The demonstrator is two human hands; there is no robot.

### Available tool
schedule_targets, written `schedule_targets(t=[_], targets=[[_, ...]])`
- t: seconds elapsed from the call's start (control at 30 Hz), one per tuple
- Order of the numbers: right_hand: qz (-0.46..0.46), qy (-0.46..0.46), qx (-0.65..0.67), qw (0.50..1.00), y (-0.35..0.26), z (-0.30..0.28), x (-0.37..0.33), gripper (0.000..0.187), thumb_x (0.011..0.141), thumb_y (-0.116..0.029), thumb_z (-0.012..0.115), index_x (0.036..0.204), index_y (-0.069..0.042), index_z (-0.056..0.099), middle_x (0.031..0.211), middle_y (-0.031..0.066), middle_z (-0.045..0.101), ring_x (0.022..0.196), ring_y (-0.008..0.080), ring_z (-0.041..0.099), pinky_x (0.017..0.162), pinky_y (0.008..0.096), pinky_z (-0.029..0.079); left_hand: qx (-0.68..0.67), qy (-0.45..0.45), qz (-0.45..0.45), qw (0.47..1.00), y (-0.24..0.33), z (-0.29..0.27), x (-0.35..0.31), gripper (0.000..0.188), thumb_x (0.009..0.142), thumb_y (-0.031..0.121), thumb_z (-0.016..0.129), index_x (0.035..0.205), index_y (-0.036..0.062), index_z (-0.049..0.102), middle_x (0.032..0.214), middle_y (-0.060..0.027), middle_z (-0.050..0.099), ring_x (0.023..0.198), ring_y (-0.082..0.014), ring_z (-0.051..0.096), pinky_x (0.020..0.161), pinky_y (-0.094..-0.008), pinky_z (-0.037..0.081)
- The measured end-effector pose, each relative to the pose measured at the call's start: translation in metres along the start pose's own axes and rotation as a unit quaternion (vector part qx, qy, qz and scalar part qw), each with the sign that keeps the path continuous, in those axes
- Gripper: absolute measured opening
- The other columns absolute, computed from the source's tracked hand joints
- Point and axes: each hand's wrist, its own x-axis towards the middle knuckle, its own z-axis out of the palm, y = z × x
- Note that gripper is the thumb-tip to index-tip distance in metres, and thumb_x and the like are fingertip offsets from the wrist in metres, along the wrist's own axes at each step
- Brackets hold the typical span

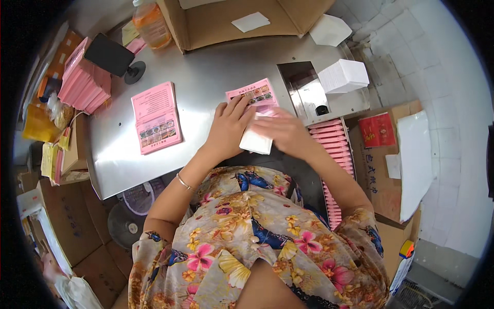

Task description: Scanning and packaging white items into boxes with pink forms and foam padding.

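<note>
Near the front edge of the metal surface (200, 77), right of its middle, the person's 2 hands meet over a folded white napkin (257, 143). The left hand (230, 126) lays its fingers over the napkin's far end and the lower left of a pink printed stack (263, 92); whether its thumb pinches anything, I cannot tell. The right hand (288, 133) is blurred across the napkin's right side, its grip also unreadable. The step looks like pairing or wrapping napkin with pink sheet; the next move would call for squared edges and 1 steady hand. White napkins (343, 77) stand by the surface's right edge.
</note>
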Motion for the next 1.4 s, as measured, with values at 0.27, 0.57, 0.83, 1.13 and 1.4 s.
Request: schedule_targets(t=[0.27,0.57,0.83,1.13,1.4], targets=[[-0.011,-0.135,-0.173,0.976,0.010,-0.006,-0.002,0.051,0.074,-0.007,0.070,0.124,-0.016,0.067,0.134,0.0083,0.060,0.126,0.0233,0.057,0.111,0.0514,0.037,-0.036,0.022,-0.034,0.999,-0.002,0.010,0.002,0.073,0.073,0.036,0.077,0.137,0.0096,0.053,0.140,-0.0177,0.051,0.130,-0.0339,0.047,0.102,-0.0506,0.038],[0.021,-0.155,-0.307,0.939,0.051,0.049,0.036,0.039,0.079,-0.017,0.067,0.118,-0.013,0.068,0.118,0.0097,0.067,0.110,0.0308,0.062,0.118,0.0557,0.020,-0.002,0.113,-0.019,0.993,0.011,0.011,0.012,0.085,0.075,0.025,0.079,0.150,0.0113,0.040,0.140,-0.0138,0.049,0.130,-0.0321,0.047,0.103,-0.0500,0.037],[0.302,-0.211,-0.265,0.891,0.093,-0.030,-0.012,0.036,0.090,-0.016,0.054,0.125,-0.011,0.062,0.086,0.0193,0.070,0.082,0.0372,0.069,0.078,0.0477,0.054,-0.128,0.133,-0.071,0.980,0.000,0.017,0.004,0.040,0.083,0.017,0.072,0.121,0.0047,0.063,0.118,-0.0143,0.065,0.107,-0.0339,0.061,0.092,-0.0427,0.047],[0.158,0.103,-0.261,0.947,0.049,-0.128,0.009,0.033,0.091,-0.020,0.065,0.120,-0.005,0.067,0.099,0.0146,0.067,0.091,0.0315,0.065,0.079,0.0403,0.052,-0.180,0.132,-0.091,0.970,0.005,0.006,0.000,0.028,0.082,0.006,0.071,0.110,0.0013,0.068,0.110,-0.0161,0.068,0.095,-0.0339,0.065,0.084,-0.0382,0.052],[0.251,0.116,-0.230,0.933,0.105,-0.131,-0.009,0.028,0.088,-0.018,0.069,0.112,-0.002,0.071,0.082,0.0136,0.064,0.071,0.0277,0.064,0.067,0.0362,0.051,-0.181,0.109,-0.057,0.976,0.006,0.008,0.005,0.025,0.083,0.007,0.071,0.107,0.0017,0.068,0.107,-0.0150,0.069,0.095,-0.0334,0.065,0.085,-0.0397,0.052]])
